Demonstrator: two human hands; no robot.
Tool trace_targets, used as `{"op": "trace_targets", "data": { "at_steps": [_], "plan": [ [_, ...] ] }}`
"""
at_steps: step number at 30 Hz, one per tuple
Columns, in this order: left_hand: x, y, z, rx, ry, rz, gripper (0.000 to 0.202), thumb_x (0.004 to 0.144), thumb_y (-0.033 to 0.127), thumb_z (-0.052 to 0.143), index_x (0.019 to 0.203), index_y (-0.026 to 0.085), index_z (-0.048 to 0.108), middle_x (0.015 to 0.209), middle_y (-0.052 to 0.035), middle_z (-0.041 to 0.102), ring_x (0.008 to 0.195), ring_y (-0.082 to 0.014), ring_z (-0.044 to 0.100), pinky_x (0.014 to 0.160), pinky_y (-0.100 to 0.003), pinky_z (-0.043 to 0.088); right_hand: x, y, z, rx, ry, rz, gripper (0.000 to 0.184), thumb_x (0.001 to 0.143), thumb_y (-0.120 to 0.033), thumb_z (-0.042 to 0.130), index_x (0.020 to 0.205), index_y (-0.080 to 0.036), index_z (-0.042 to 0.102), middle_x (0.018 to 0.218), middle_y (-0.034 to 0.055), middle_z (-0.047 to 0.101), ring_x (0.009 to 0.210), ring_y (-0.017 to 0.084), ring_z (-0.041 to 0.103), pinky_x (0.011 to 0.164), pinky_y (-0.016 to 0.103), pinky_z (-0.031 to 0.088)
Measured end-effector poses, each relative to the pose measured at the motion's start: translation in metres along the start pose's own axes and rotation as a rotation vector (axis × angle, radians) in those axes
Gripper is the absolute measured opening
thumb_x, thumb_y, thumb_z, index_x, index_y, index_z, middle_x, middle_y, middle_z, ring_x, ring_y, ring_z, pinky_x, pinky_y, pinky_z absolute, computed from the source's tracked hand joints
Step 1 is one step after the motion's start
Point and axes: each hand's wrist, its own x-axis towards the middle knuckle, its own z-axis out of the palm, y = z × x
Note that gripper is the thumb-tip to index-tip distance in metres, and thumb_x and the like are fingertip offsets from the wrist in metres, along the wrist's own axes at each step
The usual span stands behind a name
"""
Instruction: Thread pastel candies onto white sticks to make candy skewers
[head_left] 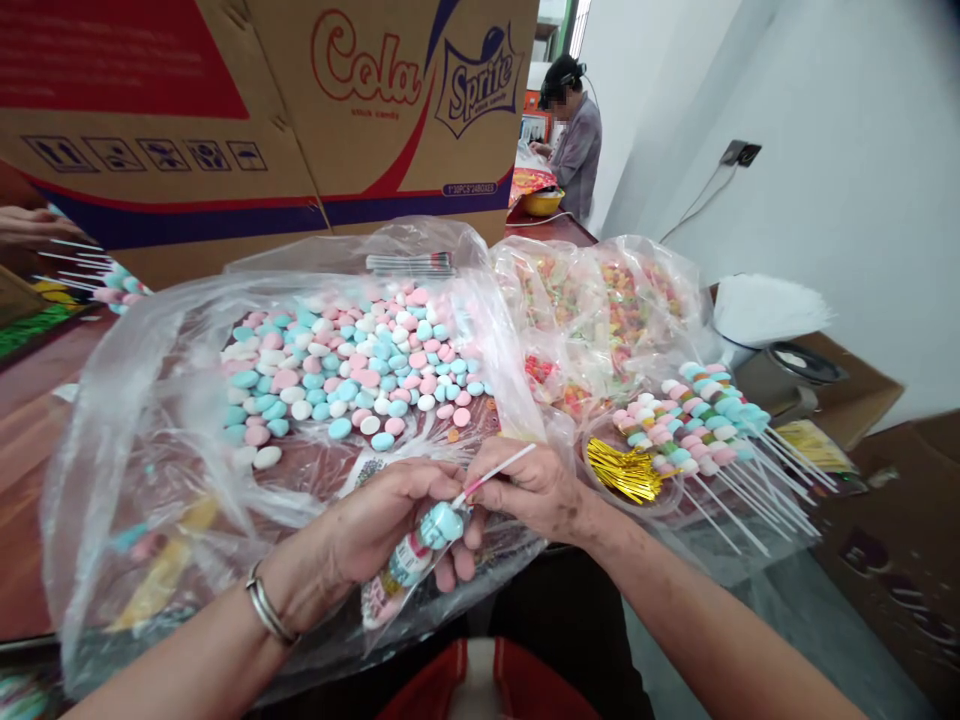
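Note:
My left hand (360,525) is closed around a candy skewer (409,562), a row of pastel candies in a clear printed wrapper, tilted with its white stick (504,468) pointing up and right. My right hand (536,490) pinches the gathered wrapper neck at the base of the stick; its fingertips partly hide that spot. Beyond my hands, loose pink, blue and white candies (360,365) lie on a clear plastic sheet (97,480). Gold twist ties (626,470) fill a clear round dish right of my right hand. Several candy skewers (697,425) are piled beside it.
A large cardboard box (285,110) stands behind the candies. Plastic bags of small colourful candies (592,300) lie at the back right. A metal mug (795,385) stands in an open carton at the right. One person (577,140) works farther back; another person's hand (26,225) shows at far left.

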Motion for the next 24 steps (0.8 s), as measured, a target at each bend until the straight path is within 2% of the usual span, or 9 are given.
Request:
{"op": "trace_targets", "data": {
  "at_steps": [4, 9, 11, 13, 15, 18, 20, 22, 24],
  "plan": [
    [-0.005, 0.002, -0.002, 0.043, -0.03, 0.01, 0.036, 0.083, 0.04, 0.057, 0.082, 0.007, 0.071, 0.065, -0.0118, 0.069, 0.041, -0.0115, 0.056, 0.036, -0.017, 0.039, 0.0, -0.004, -0.003, -0.125, -0.012, -0.043, 0.016, 0.094, -0.022, 0.052, 0.088, -0.017, 0.066, 0.078, 0.0015, 0.066, 0.078, 0.012, 0.061, 0.076, 0.024, 0.048],
    [-0.011, 0.006, -0.001, 0.113, -0.008, 0.034, 0.024, 0.084, 0.035, 0.065, 0.08, 0.011, 0.068, 0.063, -0.0042, 0.061, 0.046, -0.0087, 0.05, 0.041, -0.017, 0.032, -0.004, -0.01, 0.005, -0.072, 0.089, 0.249, 0.018, 0.095, -0.024, 0.049, 0.087, -0.017, 0.063, 0.072, -0.0022, 0.063, 0.067, 0.011, 0.057, 0.065, 0.021, 0.046],
    [-0.011, 0.007, 0.0, 0.189, 0.012, 0.103, 0.025, 0.086, 0.033, 0.062, 0.072, 0.012, 0.065, 0.062, -0.0031, 0.059, 0.047, -0.0091, 0.049, 0.045, -0.019, 0.033, -0.007, -0.01, 0.007, -0.214, 0.13, 0.306, 0.024, 0.096, -0.024, 0.046, 0.082, -0.016, 0.063, 0.068, -0.0017, 0.06, 0.063, 0.011, 0.055, 0.06, 0.022, 0.045],
    [-0.009, 0.006, -0.001, 0.268, 0.031, 0.151, 0.032, 0.09, 0.033, 0.057, 0.066, 0.013, 0.063, 0.057, -0.0021, 0.057, 0.048, -0.0098, 0.047, 0.049, -0.021, 0.035, -0.013, -0.011, 0.008, -0.53, 0.192, 0.193, 0.028, 0.098, -0.023, 0.042, 0.085, -0.014, 0.064, 0.071, 0.002, 0.062, 0.067, 0.014, 0.056, 0.063, 0.025, 0.045],
    [-0.007, 0.004, -0.002, 0.304, 0.038, 0.166, 0.034, 0.09, 0.034, 0.054, 0.064, 0.014, 0.061, 0.054, -0.0007, 0.054, 0.048, -0.0106, 0.046, 0.05, -0.023, 0.036, -0.018, -0.014, 0.008, -0.886, 0.197, -0.055, 0.028, 0.099, -0.022, 0.04, 0.103, -0.012, 0.066, 0.091, 0.0089, 0.069, 0.085, 0.019, 0.058, 0.079, 0.033, 0.046],
    [-0.004, -0.002, -0.003, 0.322, 0.011, 0.151, 0.032, 0.088, 0.035, 0.056, 0.064, 0.015, 0.06, 0.057, 0.0, 0.054, 0.047, -0.0111, 0.045, 0.049, -0.024, 0.036, -0.024, -0.019, 0.008, -1.196, 0.041, -0.336, 0.034, 0.101, -0.021, 0.037, 0.127, -0.011, 0.057, 0.122, 0.0109, 0.064, 0.111, 0.025, 0.051, 0.099, 0.041, 0.037],
    [-0.002, -0.005, -0.004, 0.344, -0.035, 0.115, 0.03, 0.087, 0.036, 0.055, 0.066, 0.016, 0.061, 0.059, 0.0002, 0.055, 0.046, -0.0108, 0.044, 0.047, -0.024, 0.035, -0.025, -0.022, 0.007, -1.248, -0.065, -0.397, 0.033, 0.101, -0.019, 0.037, 0.124, -0.009, 0.059, 0.113, 0.009, 0.067, 0.106, 0.024, 0.051, 0.1, 0.041, 0.035],
    [-0.002, -0.006, -0.004, 0.406, -0.075, 0.061, 0.029, 0.087, 0.037, 0.055, 0.067, 0.017, 0.061, 0.059, 0.0009, 0.055, 0.045, -0.0103, 0.042, 0.045, -0.023, 0.034, -0.024, -0.024, 0.006, -1.24, -0.14, -0.417, 0.028, 0.099, -0.016, 0.039, 0.109, -0.007, 0.064, 0.094, 0.0068, 0.067, 0.091, 0.022, 0.051, 0.095, 0.04, 0.037],
    [-0.002, -0.007, -0.003, 0.505, -0.03, 0.072, 0.028, 0.086, 0.037, 0.058, 0.067, 0.017, 0.062, 0.057, 0.0017, 0.055, 0.046, -0.0106, 0.043, 0.044, -0.022, 0.033, -0.023, -0.026, 0.003, -1.216, -0.202, -0.367, 0.023, 0.095, -0.013, 0.043, 0.094, -0.009, 0.065, 0.083, 0.0055, 0.064, 0.081, 0.02, 0.049, 0.088, 0.039, 0.038]
  ]
}}
